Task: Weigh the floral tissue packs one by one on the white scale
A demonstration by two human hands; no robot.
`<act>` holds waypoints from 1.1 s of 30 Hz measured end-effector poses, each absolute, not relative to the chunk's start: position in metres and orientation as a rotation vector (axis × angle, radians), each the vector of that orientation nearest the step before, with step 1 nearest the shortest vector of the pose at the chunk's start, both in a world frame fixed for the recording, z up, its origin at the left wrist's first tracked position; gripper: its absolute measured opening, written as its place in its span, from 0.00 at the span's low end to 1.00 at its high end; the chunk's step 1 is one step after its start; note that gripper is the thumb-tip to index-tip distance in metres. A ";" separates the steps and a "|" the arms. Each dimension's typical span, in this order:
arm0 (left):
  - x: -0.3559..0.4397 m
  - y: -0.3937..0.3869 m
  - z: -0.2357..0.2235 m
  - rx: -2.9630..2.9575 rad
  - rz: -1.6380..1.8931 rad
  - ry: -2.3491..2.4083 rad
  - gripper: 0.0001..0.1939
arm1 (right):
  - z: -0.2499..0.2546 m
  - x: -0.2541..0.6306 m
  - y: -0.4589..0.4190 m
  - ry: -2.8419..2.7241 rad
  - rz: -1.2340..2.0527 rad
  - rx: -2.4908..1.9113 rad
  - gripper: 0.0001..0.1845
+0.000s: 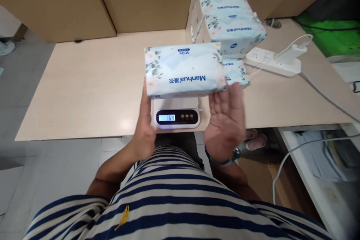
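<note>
A soft pack of tissues (185, 68), white and pale blue with printed flowers and upside-down "Manhua" lettering, is between my two hands over a white digital scale (177, 123). It hides most of the scale's plate; whether it touches the plate I cannot tell. My left hand (144, 131) lies along the pack's left end, its thumb out of sight. At the lower right corner, my right hand (225, 123) has its palm turned up, with some fingers against the pack's lower edge. The scale's lit display seems to read 364.
Several like packs are stacked (230, 26) at the back right, with another pack (237, 73) lower in front. A white power strip (272, 62) with a charger and cables lies right of them. A wooden panel (146, 0) bounds the table (84, 90) behind.
</note>
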State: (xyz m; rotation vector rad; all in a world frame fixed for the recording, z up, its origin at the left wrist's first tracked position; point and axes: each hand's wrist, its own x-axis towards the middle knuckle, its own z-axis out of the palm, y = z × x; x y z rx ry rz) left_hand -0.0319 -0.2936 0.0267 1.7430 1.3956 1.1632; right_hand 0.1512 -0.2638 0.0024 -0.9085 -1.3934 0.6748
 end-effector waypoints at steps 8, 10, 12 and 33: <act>-0.039 -0.240 0.077 2.127 1.148 0.960 0.48 | 0.046 0.188 -0.235 -1.254 0.180 -0.844 0.41; -0.037 -0.226 0.079 2.097 0.894 0.974 0.49 | 0.041 0.205 -0.222 -1.176 0.221 -0.912 0.41; -0.038 -0.214 0.071 2.000 0.629 1.073 0.49 | 0.026 0.224 -0.207 -1.128 0.374 -0.998 0.40; -0.013 -0.143 0.021 2.326 0.316 0.994 0.56 | -0.036 0.278 -0.138 -0.890 0.714 -1.035 0.38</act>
